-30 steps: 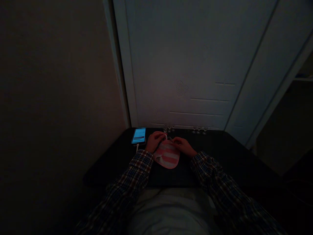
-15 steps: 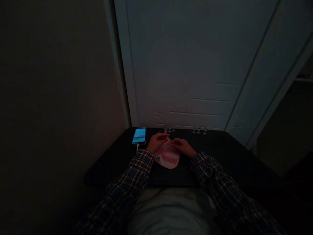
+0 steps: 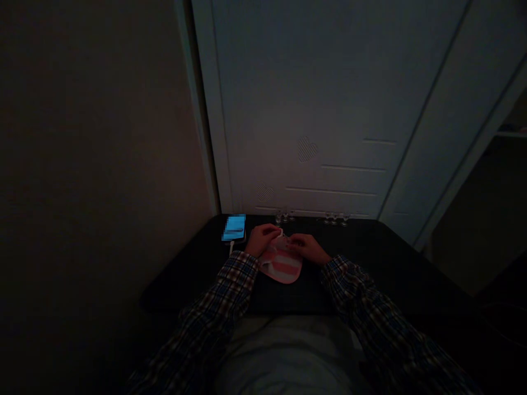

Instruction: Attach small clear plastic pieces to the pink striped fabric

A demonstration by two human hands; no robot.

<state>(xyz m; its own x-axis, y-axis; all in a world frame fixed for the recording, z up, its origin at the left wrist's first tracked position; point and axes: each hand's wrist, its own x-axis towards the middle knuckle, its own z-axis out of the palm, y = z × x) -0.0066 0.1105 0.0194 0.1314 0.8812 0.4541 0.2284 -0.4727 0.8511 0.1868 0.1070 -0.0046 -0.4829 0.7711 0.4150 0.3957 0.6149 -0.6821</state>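
While the striped cloth (image 3: 284,266) lies in the same place on the dark table (image 3: 370,269), the left hand (image 3: 262,240) has altered most over the last half second: its fingers, which were reaching out straighter past the upper edge, have come back down and curled in. A pale strip (image 3: 281,232) at that edge now shows right by the left fingertips. The right hand (image 3: 309,248) has hardly shifted. The work, as I judge it, is small fingertip handling at the top of the cloth, with the wide rounded part left alone.

The left fingers are drawn close together and seem to pinch the cloth's upper edge (the room is dim, so the thumb's grip is hard to make out). The right fingers are bent inward, little spread, their tips at the same edge; whether they grip it or merely touch it, I cannot tell. The cloth sits between and below both hands, near the lit phone (image 3: 234,227), with small glasses (image 3: 285,218) standing beyond.
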